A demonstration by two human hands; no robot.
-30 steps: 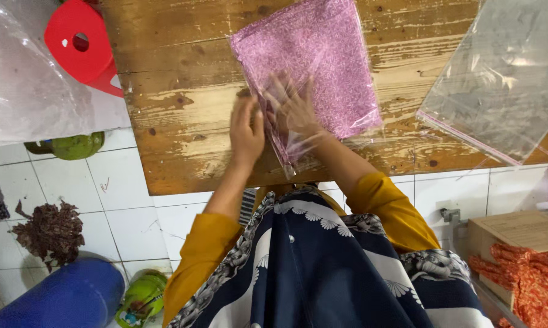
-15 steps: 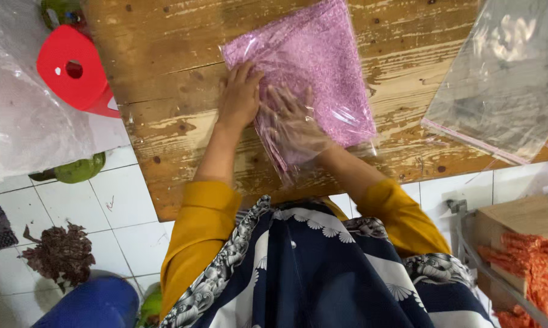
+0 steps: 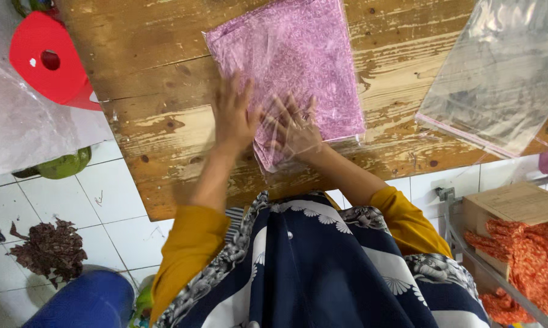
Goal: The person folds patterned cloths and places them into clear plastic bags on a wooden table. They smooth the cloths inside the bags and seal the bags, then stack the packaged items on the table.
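A folded pink patterned cloth point(image 3: 298, 54) lies in a clear plastic bag on the worn wooden table point(image 3: 158, 121). My left hand point(image 3: 234, 118) rests flat with spread fingers on the bag's near left corner. My right hand point(image 3: 295, 130) is inside the bag's open near end, under the clear film, fingers spread against the cloth. Both sleeves are mustard yellow.
A stack of empty clear plastic bags point(image 3: 498, 73) lies at the table's right end. A red plastic stool point(image 3: 46, 61) and more clear plastic point(image 3: 19, 127) are at the left. Dark red cloth scraps point(image 3: 52, 249) lie on the white tile floor. Orange cloth point(image 3: 523, 267) sits on a rack at the right.
Both hands have slid further up onto the bag. My left hand has opened flat, and my right hand has gone deeper under the film.
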